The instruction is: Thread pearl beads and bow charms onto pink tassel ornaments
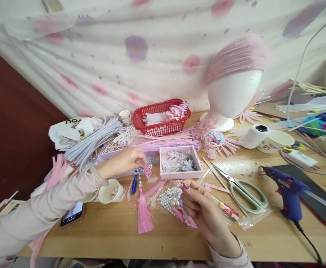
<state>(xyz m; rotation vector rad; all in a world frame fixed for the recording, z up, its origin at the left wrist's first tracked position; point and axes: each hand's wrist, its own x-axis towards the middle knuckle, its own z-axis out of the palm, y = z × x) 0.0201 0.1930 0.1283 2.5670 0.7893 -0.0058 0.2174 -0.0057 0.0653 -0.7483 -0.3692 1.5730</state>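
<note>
A pink tassel [145, 216] is lying on the table [107, 238], its strands spreading toward the near edge, whitish beads [140, 183] leading up to a round blue stone [139, 170] beside clustered pink beads [147, 171]. A tiny pale piece [181, 184], too small to identify, is showing at the right fingers [186, 187].

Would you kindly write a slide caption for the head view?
Left hand and right hand amid pearly beads, pink tassel and scissors.
</note>
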